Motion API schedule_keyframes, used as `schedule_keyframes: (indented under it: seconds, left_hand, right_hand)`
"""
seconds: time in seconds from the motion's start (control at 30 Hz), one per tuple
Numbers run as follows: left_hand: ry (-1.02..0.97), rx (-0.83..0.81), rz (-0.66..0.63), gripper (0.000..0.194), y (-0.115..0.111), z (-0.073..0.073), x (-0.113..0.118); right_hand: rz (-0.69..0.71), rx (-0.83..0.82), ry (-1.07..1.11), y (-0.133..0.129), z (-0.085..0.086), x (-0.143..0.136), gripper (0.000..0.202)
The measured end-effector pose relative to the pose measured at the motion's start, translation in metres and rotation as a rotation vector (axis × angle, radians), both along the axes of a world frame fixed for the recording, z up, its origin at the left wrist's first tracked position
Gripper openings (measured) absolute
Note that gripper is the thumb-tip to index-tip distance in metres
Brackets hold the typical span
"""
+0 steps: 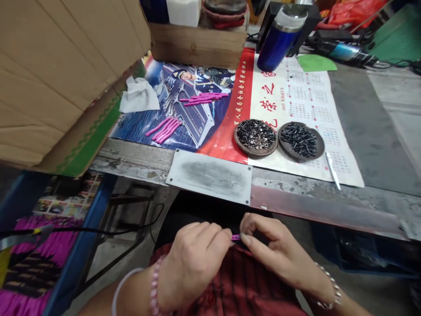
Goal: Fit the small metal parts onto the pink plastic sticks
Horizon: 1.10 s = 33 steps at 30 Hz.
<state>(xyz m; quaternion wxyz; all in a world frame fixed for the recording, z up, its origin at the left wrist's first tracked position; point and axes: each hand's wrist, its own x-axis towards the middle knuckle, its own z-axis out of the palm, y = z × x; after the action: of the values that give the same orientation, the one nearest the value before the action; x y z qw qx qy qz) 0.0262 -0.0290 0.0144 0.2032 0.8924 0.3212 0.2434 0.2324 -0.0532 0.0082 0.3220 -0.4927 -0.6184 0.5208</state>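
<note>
My left hand [200, 252] is closed, knuckles up, around a slim magenta piece [236, 237]. Only its short forked-looking end shows; the rest is hidden in the fist. At that end, the thumb and forefinger of my right hand [274, 245] are pinched together, touching the tip. Whether a tiny part sits between those fingers I cannot make out. Both hands are over my lap, just below the bench edge. On the poster ahead lie two groups of similar magenta strips, a nearer bundle [164, 129] and a farther one [204, 98].
A scuffed white plate [210, 175] is fixed at the bench edge. Beyond it stand a dish of small metal parts [255, 137], a dish of dark pins [301, 140], and a white pen [333, 171]. Left are a large carton [66, 79] and a blue crate [66, 272] of magenta pieces.
</note>
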Motion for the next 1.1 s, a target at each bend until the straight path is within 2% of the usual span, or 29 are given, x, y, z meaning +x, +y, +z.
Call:
schedule_keyframes:
  seconds: [0.27, 0.47, 0.63, 0.73, 0.83, 0.93, 1.03, 1.1]
  left_hand:
    - [-0.037, 0.072, 0.02, 0.021, 0.001, -0.001, 0.003]
    - [-0.091, 0.02, 0.019, 0.021, 0.002, -0.004, 0.004]
    - [-0.093, 0.073, 0.016, 0.021, 0.003, -0.004, 0.005]
    - [-0.1, 0.084, 0.018, 0.023, 0.003, -0.007, 0.005]
    - [-0.182, 0.003, 0.009, 0.024, 0.003, -0.012, 0.003]
    - [-0.318, -0.209, 0.004, 0.023, 0.006, -0.016, 0.003]
    - [-0.395, -0.411, 0.029, 0.023, 0.009, -0.018, 0.002]
    - [-0.432, -0.485, 0.085, 0.023, 0.01, -0.02, 0.002]
  right_hand:
    - [-0.059, -0.154, 0.126, 0.003, -0.002, -0.003, 0.028]
    - [-0.102, -0.268, 0.277, 0.006, -0.006, -0.004, 0.034]
    - [-0.109, -0.268, 0.226, 0.007, -0.01, -0.008, 0.035]
    - [-0.094, -0.246, 0.141, 0.005, -0.005, -0.008, 0.035]
    - [-0.077, -0.121, 0.011, 0.008, 0.007, 0.001, 0.03]
    - [-0.15, 0.116, -0.18, 0.02, 0.021, 0.022, 0.02]
    - [-0.28, 0.402, -0.44, 0.047, 0.024, 0.049, 0.007]
    - [-0.279, 0.529, -0.59, 0.069, 0.021, 0.062, 0.008]
